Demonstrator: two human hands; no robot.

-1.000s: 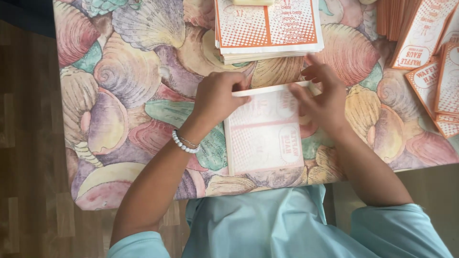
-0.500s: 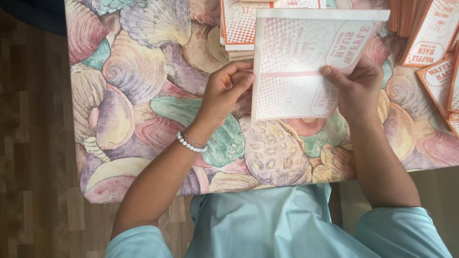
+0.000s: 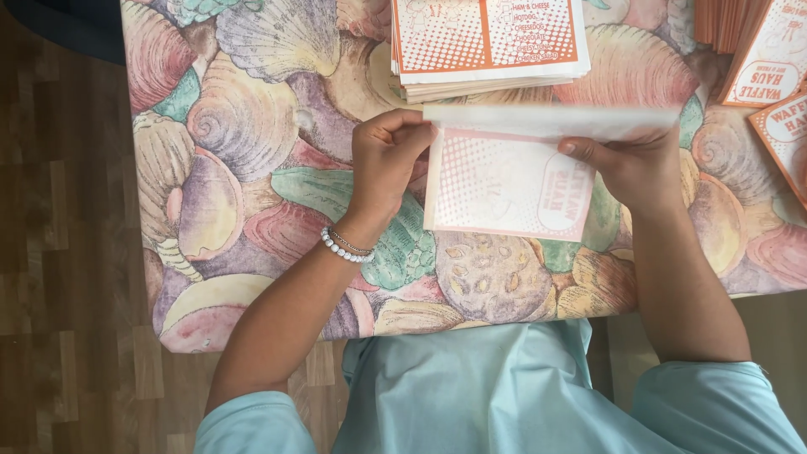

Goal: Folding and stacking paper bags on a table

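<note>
Two hands clamped on one paper bag point(image 3: 508, 181): left hand point(image 3: 385, 160) pinching its left upper corner, right hand point(image 3: 629, 164) gripping its right upper edge. Held just above the shell-patterned tablecloth point(image 3: 252, 168), long axis left to right, folded top edge facing away, faint orange dotted print showing through. Beyond it, touching distance, a stack of orange-and-white bags point(image 3: 487, 42); more orange printed packets point(image 3: 777, 67) at far right.

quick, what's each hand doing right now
Left hand: closed, pinching the left edge of the paper bag.
Right hand: closed, gripping the bag's right edge.
</note>
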